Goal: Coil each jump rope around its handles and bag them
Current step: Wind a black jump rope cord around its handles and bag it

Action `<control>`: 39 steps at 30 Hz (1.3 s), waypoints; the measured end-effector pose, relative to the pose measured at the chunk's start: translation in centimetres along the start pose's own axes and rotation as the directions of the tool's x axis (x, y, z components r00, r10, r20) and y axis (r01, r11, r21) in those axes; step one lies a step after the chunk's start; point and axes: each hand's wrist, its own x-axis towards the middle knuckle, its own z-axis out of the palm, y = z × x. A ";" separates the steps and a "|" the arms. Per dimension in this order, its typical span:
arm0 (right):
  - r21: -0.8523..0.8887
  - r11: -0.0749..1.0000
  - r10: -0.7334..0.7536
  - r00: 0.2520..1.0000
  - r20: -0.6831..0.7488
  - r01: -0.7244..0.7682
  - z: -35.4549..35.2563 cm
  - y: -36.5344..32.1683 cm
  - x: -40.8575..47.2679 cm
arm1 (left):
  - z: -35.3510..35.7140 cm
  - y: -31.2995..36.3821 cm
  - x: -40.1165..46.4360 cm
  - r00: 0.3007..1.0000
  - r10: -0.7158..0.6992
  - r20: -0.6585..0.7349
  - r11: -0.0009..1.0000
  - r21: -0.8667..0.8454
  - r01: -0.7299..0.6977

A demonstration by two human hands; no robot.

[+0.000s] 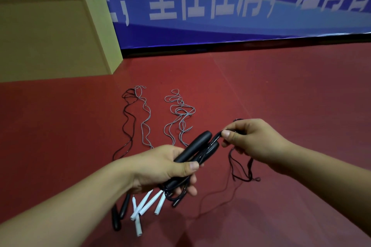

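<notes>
Low in the middle of the frame, the person's left hand [160, 166] grips a pair of black handles [197, 147] side by side, thumb pressed over the top and fingers curled underneath, the handles pointing up and to the right. Just right of them, the right hand [249, 140] pinches a bunch of black cord [218, 134] between thumb and forefinger, close against the handle tips; more of that thin cord hangs in loose loops [244, 168] below the right hand and trails down onto the red floor [301, 90]. Under the left hand, at the lower centre, lie several white handles [147, 203] fanned out on the floor, and just left of them two more black handles [120, 212]. Further up the frame, above the hands, the other ropes stretch away across the floor: a black rope [128, 124] on the left, a grey rope [145, 122] just beside it, and another grey rope [180, 114] tangled in loops to the right of those. A tan wooden box [50, 36] stands at the upper left, and a blue banner [241, 6] with large white characters runs across the top of the frame. I can't see a bag from here.
</notes>
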 end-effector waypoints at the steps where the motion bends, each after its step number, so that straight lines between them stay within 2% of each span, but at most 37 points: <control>1: -0.008 1.000 0.004 1.000 -0.002 -0.004 -0.1 0.1 0.1 | 0.0 0.0 0.0 1.000 -0.013 0.007 1.000 -0.026 0.013; 5: -0.037 0.999 0.013 0.999 -0.045 -0.015 -0.3 0.2 0.1 | 0.1 0.0 -0.2 0.993 -0.071 0.090 0.994 -0.081 0.078; 7: -0.146 0.989 -0.004 0.994 -0.111 -0.012 -0.7 0.1 0.3 | 0.3 0.1 -0.3 0.988 -0.100 0.121 0.990 -0.091 0.112; 9: -0.277 0.961 -0.041 0.985 -0.169 -0.007 -1.2 -0.2 0.3 | 0.5 0.3 -0.4 0.985 -0.120 0.121 0.991 -0.050 0.126; 12: -0.293 0.956 -0.096 0.970 -0.225 0.027 -1.5 -0.5 0.1 | 0.4 0.6 -0.4 0.983 -0.123 0.134 0.992 0.017 0.122; 20: -0.181 0.977 -0.155 0.961 -0.229 0.115 -1.3 -0.1 1.1 | 0.4 1.1 -0.6 0.974 -0.046 0.223 0.997 0.073 0.030; 24: -0.222 0.972 -0.121 0.979 -0.167 0.083 -0.3 -0.1 0.6 | 0.7 1.5 -0.8 0.960 -0.017 0.280 0.995 0.096 -0.011; 27: -0.209 0.977 -0.067 0.994 -0.090 0.047 0.8 0.0 0.2 | 0.5 1.3 -0.6 0.955 0.072 0.288 0.995 0.041 -0.088; 30: -0.199 0.980 0.014 0.997 0.080 0.002 1.6 0.3 -0.3 | 0.7 0.8 -0.2 0.974 0.167 0.151 0.985 -0.075 -0.157; 33: -0.142 0.989 0.063 0.986 0.153 -0.041 2.0 0.5 -0.6 | 0.7 0.8 0.0 0.982 0.152 -0.113 0.975 -0.148 -0.168; 36: -0.207 0.977 0.091 0.971 0.222 -0.044 2.1 0.6 -0.7 | -0.2 0.8 0.4 0.916 0.171 -0.363 0.963 -0.135 -0.233; 39: -0.247 0.966 0.135 0.957 0.257 -0.070 2.1 0.3 -0.8 | -1.2 0.0 0.7 0.854 0.150 -0.497 0.976 -0.066 -0.209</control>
